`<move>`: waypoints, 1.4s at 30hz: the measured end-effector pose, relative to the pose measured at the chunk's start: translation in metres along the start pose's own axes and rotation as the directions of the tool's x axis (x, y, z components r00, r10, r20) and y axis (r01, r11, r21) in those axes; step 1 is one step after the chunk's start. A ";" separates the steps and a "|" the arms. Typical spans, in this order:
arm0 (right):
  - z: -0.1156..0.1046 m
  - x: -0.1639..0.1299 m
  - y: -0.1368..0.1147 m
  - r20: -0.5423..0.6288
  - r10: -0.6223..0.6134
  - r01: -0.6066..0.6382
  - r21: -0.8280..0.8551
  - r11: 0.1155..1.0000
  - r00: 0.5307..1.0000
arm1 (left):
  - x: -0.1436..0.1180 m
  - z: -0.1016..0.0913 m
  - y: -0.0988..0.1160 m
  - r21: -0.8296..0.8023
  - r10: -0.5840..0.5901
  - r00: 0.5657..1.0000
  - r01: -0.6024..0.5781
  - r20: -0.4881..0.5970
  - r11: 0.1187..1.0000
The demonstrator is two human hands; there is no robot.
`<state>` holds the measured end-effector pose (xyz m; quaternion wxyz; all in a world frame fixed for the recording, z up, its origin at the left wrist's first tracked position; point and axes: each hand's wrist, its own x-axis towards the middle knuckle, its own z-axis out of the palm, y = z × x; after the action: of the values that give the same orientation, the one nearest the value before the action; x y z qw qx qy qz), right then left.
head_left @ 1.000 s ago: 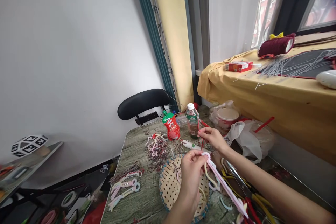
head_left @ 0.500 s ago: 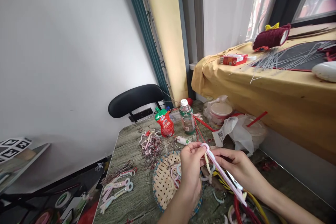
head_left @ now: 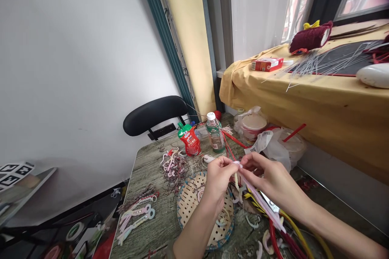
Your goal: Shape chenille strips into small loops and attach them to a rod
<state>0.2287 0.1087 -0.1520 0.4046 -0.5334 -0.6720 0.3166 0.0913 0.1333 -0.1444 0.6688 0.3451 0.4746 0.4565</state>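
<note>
My hands meet above the bench: my left hand [head_left: 217,176] has thumb and fingertips pinched shut on the top end of the long pale pink fuzzy pipe-cleaner strip [head_left: 258,202], and my right hand [head_left: 270,178] is closed on the same end from the other side, just touching the left. The strip slants down and to the right from that pinch, over the clutter. Going left to right, I see looped pastel pieces [head_left: 136,216] lying on the grey wood-grain bench [head_left: 158,226], then the round woven bamboo tray with a blue rim [head_left: 190,204] below my left wrist, then red and yellow stems [head_left: 288,234] under my right forearm. My worry is that the fuzzy end slips from so small a pinch, or that the trailing length snags on those stems
</note>
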 end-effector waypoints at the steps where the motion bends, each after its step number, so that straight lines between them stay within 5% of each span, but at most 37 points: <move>1: 0.001 0.002 -0.001 0.017 -0.012 0.011 0.035 0.999 1.000 | 0.000 -0.001 0.001 -0.008 -0.009 1.000 0.009 0.018 1.000; 9: -0.002 0.001 -0.006 0.007 -0.023 0.024 -0.040 0.999 1.000 | 0.003 -0.011 0.001 -0.082 -0.145 0.961 0.168 0.235 0.982; 18: -0.010 0.007 -0.011 -0.002 -0.005 0.005 -0.212 0.977 1.000 | 0.003 -0.007 0.004 0.028 -0.016 0.985 0.011 0.171 1.000; 23: -0.022 0.023 -0.017 0.113 0.127 -0.128 0.004 0.992 0.985 | 0.004 -0.004 0.006 0.142 0.099 0.988 -0.116 0.121 0.983; 30: -0.039 0.043 -0.017 0.420 0.245 -0.405 0.349 0.845 0.874 | 0.006 0.001 0.009 0.186 0.212 0.972 -0.228 0.100 0.956; 35: -0.054 0.053 -0.025 0.433 0.247 -0.446 0.450 0.774 0.867 | 0.009 0.005 0.012 0.247 0.301 0.943 -0.329 0.143 0.911; 42: -0.074 0.083 -0.041 0.497 0.218 -0.479 0.488 0.730 0.840 | 0.013 -0.002 0.019 0.323 0.251 0.946 -0.308 0.206 0.895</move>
<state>0.2662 0.1790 -0.0647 0.3332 -0.4202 -0.4916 0.6861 0.0854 0.1524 -0.1326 0.5595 0.5588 0.4388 0.4268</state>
